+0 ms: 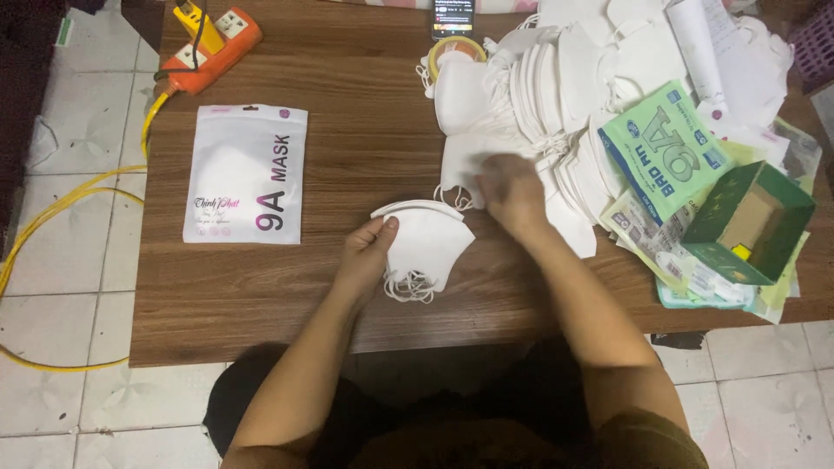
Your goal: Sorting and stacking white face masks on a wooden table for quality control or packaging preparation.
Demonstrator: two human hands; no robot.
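A small stack of folded white masks (426,247) is being pinched at its left edge by the left hand (367,254), thumb on top, forearm angled up from the body. Its long axis is lying roughly left-right, ear loops trailing below the grip. The right hand (512,193), palm down and blurred, is being laid on the mask pile (556,104) just right of the grip; whether it is closed on anything cannot be told.

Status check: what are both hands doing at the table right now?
Left hand shut on small stack of folded white face masks. Right hand blurred, on the loose white mask pile, grip unclear. Sealed white mask pouch lies apart at left, nothing blocking.
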